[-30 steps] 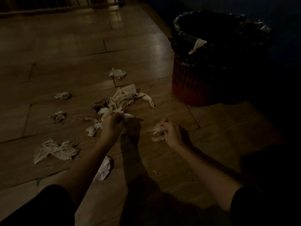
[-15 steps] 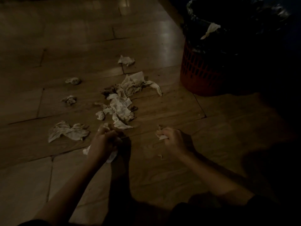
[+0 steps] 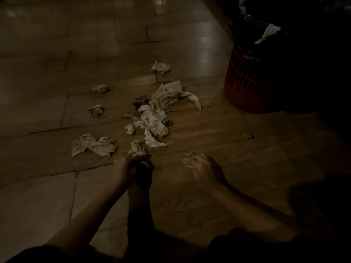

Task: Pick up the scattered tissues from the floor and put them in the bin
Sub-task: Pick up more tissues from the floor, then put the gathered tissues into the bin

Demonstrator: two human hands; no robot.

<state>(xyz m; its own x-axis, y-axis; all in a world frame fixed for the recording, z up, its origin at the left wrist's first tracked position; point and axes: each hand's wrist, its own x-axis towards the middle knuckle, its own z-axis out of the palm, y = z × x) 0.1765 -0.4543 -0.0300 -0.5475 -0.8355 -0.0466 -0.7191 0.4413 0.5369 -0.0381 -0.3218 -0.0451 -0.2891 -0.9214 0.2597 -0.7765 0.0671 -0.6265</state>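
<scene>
Change: both hands drawn back toward 6 o'clock, off the pile.
Left hand: grip closed on a crumpled tissue.
Right hand: grip bunching a wad, gathered for one trip.
Tissues: floor centre.
Bin: 2 o'clock.

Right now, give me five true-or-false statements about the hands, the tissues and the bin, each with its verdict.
1. The left hand grips a crumpled tissue. True.
2. The right hand is empty. False: it holds a small tissue wad.
3. The bin lies tipped on its side. False: it stands upright.
4. A tissue strip hangs over the bin's black liner. True.
5. The floor is free of tissues. False: a tissue pile and others remain.
</scene>
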